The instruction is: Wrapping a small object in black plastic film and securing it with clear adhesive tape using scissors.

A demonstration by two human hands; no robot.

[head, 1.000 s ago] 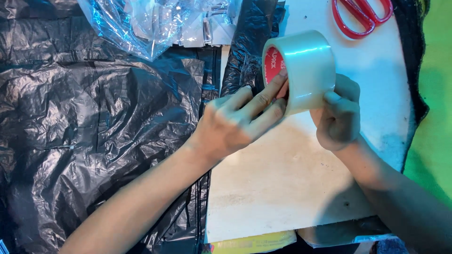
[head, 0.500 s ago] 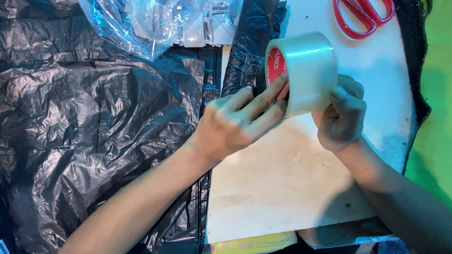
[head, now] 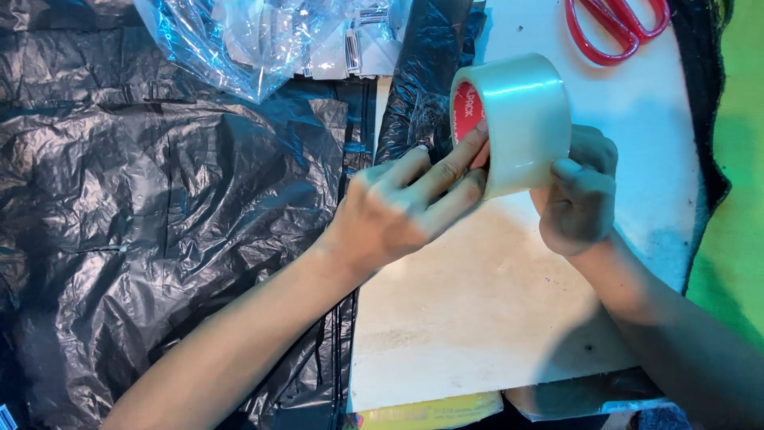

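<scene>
At the far left, a crumpled black plastic sheet [head: 159, 223] covered most of the surface, with a clear plastic bag [head: 239, 40] holding small white items lying across its top edge. My left hand [head: 406, 211] reached in over the sheet's right edge, its fingers [head: 454, 163] stretched out and pressed against the near face and rim of a roll of clear tape [head: 513, 123], the fingertips at the red core; they were not curled shut, only laid flat against the roll. The roll stood on edge, lifted above the pale desk [head: 477, 318], between my 2 hands. My right hand [head: 581, 195] gripped the roll from the other side, thumb across the outer band of tape and the remaining fingers wrapped behind it. Beyond the roll, near the top right, red-handled scissors [head: 613, 28] lay on the desk, well apart from both hands. A green surface [head: 740, 199] ran down the right border.
</scene>
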